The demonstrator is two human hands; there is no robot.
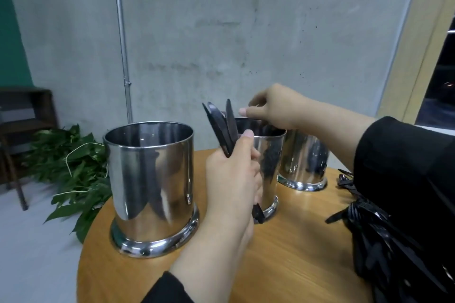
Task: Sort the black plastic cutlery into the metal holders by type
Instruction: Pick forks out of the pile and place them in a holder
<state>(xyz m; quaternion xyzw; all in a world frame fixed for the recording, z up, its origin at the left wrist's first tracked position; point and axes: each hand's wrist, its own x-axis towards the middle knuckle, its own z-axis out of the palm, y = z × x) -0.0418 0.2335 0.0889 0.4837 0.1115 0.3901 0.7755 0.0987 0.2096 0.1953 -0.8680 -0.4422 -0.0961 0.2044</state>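
Round wooden table (290, 261) across lower centre and right of frame. Three shiny metal holders in a row: big one (150, 187) centre-left, middle one (269, 170) at centre behind the left hand, third (304, 162) centre-right, partly behind the right forearm.

Left hand (231, 179) at centre, fingers curled tight round a bundle of black plastic cutlery (222, 128); handles fanning up above the fist, dark ends poking out below near the middle holder's base. Piece type not readable, blurred.

Right hand (273, 108) just above the middle holder's rim, upper centre-right, thumb and fingers bent toward each other over the opening; dark pieces inside the holder below the hand, whether any is pinched cannot be told.

Loose pile of black cutlery (349, 204) on the table at right edge, partly hidden by black sleeve (403, 179).

Green leafy plant (73, 172) on the floor, lower left. Grey concrete wall (246, 32) behind, metal conduit (121, 39) running down it upper left. Dark chair (19, 130) at far left.
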